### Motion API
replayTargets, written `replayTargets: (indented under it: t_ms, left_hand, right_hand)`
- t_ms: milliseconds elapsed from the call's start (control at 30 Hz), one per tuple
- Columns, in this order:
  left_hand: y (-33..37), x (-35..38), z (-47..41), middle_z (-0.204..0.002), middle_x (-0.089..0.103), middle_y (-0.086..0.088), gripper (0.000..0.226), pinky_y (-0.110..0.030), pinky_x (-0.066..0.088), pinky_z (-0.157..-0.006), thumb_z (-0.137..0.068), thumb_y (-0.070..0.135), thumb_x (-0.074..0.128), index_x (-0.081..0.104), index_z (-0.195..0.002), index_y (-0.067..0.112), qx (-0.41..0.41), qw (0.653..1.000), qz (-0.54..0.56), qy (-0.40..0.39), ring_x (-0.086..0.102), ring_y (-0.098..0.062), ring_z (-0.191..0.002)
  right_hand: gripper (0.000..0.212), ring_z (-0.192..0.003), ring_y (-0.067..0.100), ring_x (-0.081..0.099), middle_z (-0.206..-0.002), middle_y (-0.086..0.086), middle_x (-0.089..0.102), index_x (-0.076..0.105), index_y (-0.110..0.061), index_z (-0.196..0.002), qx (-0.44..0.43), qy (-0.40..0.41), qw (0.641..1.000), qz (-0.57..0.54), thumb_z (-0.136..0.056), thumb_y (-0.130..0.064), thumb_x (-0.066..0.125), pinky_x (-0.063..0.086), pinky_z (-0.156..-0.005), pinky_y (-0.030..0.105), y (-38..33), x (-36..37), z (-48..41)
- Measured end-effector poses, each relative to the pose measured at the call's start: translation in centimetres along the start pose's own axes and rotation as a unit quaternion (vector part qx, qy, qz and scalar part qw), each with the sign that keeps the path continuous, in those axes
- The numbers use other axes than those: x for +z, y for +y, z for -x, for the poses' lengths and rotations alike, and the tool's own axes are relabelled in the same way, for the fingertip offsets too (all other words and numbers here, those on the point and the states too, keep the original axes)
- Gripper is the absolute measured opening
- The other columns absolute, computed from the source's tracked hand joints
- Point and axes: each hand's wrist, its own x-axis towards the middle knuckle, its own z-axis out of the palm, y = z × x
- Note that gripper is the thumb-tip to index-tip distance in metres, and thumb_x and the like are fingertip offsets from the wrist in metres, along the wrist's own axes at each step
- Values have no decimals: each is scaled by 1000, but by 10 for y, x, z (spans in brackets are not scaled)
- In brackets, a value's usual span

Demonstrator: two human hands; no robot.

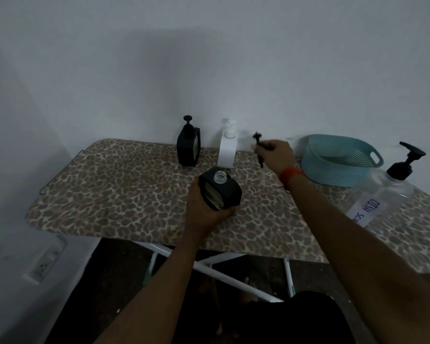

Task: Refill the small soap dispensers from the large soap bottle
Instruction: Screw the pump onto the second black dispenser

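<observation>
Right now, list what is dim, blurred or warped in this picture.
Head view: dim overall, with a soft broad shadow on the wall; the right hand and the pump it holds are motion-blurred; the open dispenser in the left hand is sharper; the wide lens bends the board edges.

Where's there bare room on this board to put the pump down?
Bare: the board's left end, left of the black dispenser and left hand, and the front edge right of the open dispenser. Crowded: the right end, with basket and big bottle.
</observation>
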Motion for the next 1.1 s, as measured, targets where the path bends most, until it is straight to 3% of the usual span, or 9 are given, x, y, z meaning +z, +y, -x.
replayTargets:
  t_ms: [100, 300, 400, 567, 667, 800, 867, 967, 1100]
  left_hand:
    - [-3, 1, -2, -144, 46, 0, 115, -48, 43, -109, -50, 39, 96, 33, -144, 19, 1, 1000, -11, -8, 48, -17, -133]
    - [-4, 1, -3, -131, 44, 25, 109, -3, 37, -96, -52, 30, 98, 30, -136, 44, 12, 999, -29, -13, 43, 19, -119]
    - [-5, 1, -4, -133, 49, 16, 107, -5, 40, -95, -53, 29, 98, 35, -140, 30, 11, 999, -26, -14, 47, 14, -120]
    - [-5, 1, -2, -136, 49, 12, 108, -20, 47, -97, -52, 40, 96, 36, -141, 31, -2, 1000, -16, -7, 50, 0, -124]
    - [2, 1, 0, -131, 47, 21, 100, -8, 42, -92, -51, 52, 90, 32, -133, 55, 1, 999, -31, 7, 49, 10, -118]
    - [7, 0, 2, -133, 47, 16, 101, -24, 47, -97, -52, 49, 90, 24, -125, 72, 9, 999, -34, 22, 51, 1, -121]
    - [6, 1, 2, -135, 47, 13, 101, -28, 48, -98, -51, 48, 90, 26, -126, 68, 5, 999, -28, 15, 51, -3, -121]
    - [7, 0, 3, -138, 47, 5, 106, -32, 48, -101, -50, 50, 87, 31, -139, 41, 9, 1000, -26, 10, 51, -9, -124]
    - [4, 0, 3, -138, 47, 4, 108, -30, 49, -100, -49, 45, 89, 34, -141, 31, 8, 1000, -26, 5, 51, -9, -124]
  right_hand:
    - [27, -89, 29, 69, -97, 24, 72, 71, 4, -111, -105, -7, 967, -232, -89, -11, 72, 58, -89, 44, -48, -4, 22]
    - [38, -111, 36, 67, -117, 24, 68, 60, 10, -126, -184, -52, 938, -290, -89, 4, 67, 52, -100, 49, -84, 11, 65]
    - [40, -115, 34, 65, -120, 25, 67, 57, 12, -128, -165, -69, 941, -287, -89, 7, 65, 51, -101, 49, -75, 24, 77]
    - [32, -113, 30, 66, -116, 20, 70, 64, 8, -120, -147, -99, 964, -197, -89, 1, 69, 52, -99, 50, -39, 45, 93]
    - [31, -109, 29, 67, -114, 17, 71, 67, 5, -118, -160, -105, 970, -147, -88, -3, 72, 53, -97, 50, -18, 51, 97]
    - [38, -111, 26, 67, -118, 15, 70, 66, 2, -123, -134, -100, 974, -153, -86, -5, 74, 54, -97, 47, -8, 55, 101]
    - [38, -109, 25, 67, -115, 13, 71, 68, 1, -119, -127, -99, 977, -138, -83, -7, 78, 54, -96, 46, -11, 56, 99]
    - [40, -100, 27, 62, -104, 15, 64, 71, -3, -110, -150, -106, 981, -62, -77, -21, 85, 51, -92, 47, -23, 60, 93]
    - [54, -110, 22, 59, -116, 9, 62, 66, -13, -123, -147, -146, 977, -44, -75, -26, 86, 50, -98, 40, -30, 57, 89]
